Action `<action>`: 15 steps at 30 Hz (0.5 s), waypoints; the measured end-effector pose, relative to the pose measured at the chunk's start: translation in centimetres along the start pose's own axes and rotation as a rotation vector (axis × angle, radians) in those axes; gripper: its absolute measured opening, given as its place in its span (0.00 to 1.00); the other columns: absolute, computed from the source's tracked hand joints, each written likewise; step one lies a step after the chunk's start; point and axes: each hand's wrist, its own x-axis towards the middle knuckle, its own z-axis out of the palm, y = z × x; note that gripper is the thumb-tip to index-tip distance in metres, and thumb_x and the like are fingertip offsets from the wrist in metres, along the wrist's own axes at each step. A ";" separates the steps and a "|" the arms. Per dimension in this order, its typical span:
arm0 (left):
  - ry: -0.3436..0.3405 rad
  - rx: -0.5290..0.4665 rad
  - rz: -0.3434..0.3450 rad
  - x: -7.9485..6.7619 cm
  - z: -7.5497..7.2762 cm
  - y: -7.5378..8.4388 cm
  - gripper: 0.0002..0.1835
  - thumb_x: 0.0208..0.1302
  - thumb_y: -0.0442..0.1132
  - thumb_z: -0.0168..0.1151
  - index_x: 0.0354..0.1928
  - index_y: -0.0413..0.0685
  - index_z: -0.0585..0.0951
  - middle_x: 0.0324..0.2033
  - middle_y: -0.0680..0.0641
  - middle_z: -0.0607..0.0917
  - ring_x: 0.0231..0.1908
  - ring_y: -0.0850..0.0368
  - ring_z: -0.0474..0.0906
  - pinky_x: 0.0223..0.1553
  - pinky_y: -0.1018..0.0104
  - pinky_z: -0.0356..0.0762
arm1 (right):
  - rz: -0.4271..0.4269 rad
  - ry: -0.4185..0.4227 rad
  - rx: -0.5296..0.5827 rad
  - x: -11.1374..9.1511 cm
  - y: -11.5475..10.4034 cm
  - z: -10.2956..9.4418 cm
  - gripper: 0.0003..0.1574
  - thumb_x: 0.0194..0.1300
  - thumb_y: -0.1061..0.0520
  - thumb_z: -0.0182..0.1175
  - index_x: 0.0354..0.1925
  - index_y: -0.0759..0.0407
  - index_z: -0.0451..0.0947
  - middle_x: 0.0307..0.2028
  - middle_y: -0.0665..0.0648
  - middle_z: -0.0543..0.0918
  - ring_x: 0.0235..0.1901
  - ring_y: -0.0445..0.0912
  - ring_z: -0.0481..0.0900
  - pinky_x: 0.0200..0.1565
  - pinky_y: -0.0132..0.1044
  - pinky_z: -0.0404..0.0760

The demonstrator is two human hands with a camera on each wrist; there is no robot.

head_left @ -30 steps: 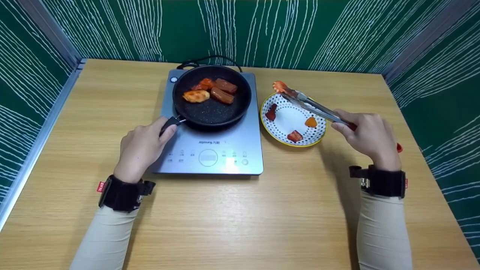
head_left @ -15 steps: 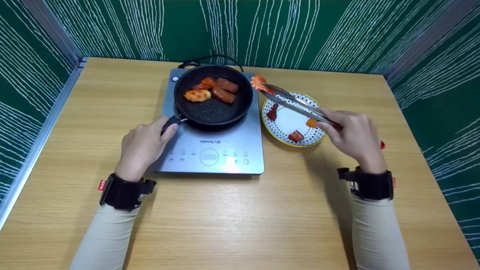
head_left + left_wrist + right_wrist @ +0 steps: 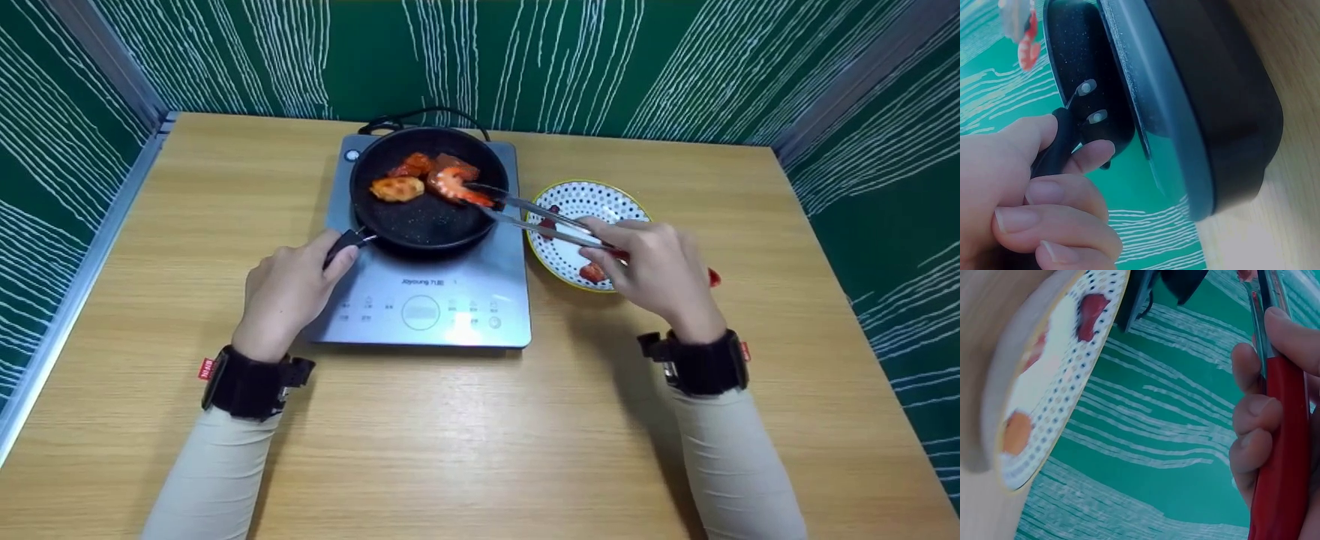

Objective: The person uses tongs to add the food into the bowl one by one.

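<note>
My left hand (image 3: 289, 292) grips the black handle (image 3: 1055, 143) of a frying pan (image 3: 427, 225). Red-handled metal tongs (image 3: 1286, 439) are held in my right hand (image 3: 660, 270). Between the tong tips is an orange shrimp (image 3: 454, 184), over the right part of the pan; whether it touches the pan is unclear. Inside the pan lie a browned yellowish piece (image 3: 397, 189), a reddish piece (image 3: 414, 163) and brown sausage pieces (image 3: 457, 163), partly hidden by the shrimp. Below my right hand, a dotted plate (image 3: 592, 193) holds a dark red piece (image 3: 1093, 316), a reddish piece (image 3: 592, 271) and an orange piece (image 3: 1017, 433).
Under the pan is a silver induction cooker (image 3: 480, 270), with its black cable (image 3: 450, 110) running behind it. The plate stands close to its right side. Green walls (image 3: 555, 67) with white streaks enclose the wooden table (image 3: 420, 442) at the back and sides.
My right hand has moved left with the tongs, carrying the shrimp from above the plate's far edge to over the pan. My left hand stays on the handle.
</note>
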 end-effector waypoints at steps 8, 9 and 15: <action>0.001 -0.004 0.007 0.0 0.0 0.1 0.17 0.83 0.57 0.53 0.47 0.51 0.75 0.25 0.44 0.73 0.26 0.43 0.73 0.26 0.57 0.58 | -0.083 -0.064 -0.085 3.3 -1.9 0.3 0.19 0.72 0.46 0.72 0.59 0.44 0.88 0.27 0.52 0.86 0.15 0.46 0.66 0.19 0.40 0.58; 0.002 -0.005 0.007 0.0 0.0 0.1 0.17 0.83 0.57 0.53 0.48 0.51 0.75 0.25 0.44 0.73 0.27 0.43 0.73 0.26 0.57 0.58 | -0.092 -0.074 -0.092 3.6 -2.1 0.4 0.19 0.72 0.46 0.71 0.58 0.44 0.89 0.27 0.51 0.86 0.15 0.46 0.67 0.19 0.40 0.58; 0.003 -0.005 0.000 -0.1 0.0 0.0 0.17 0.83 0.58 0.52 0.48 0.52 0.75 0.26 0.43 0.74 0.28 0.41 0.74 0.26 0.56 0.58 | -0.158 -0.126 -0.149 5.4 -3.1 1.3 0.18 0.73 0.42 0.69 0.58 0.42 0.89 0.19 0.50 0.79 0.15 0.48 0.67 0.18 0.42 0.59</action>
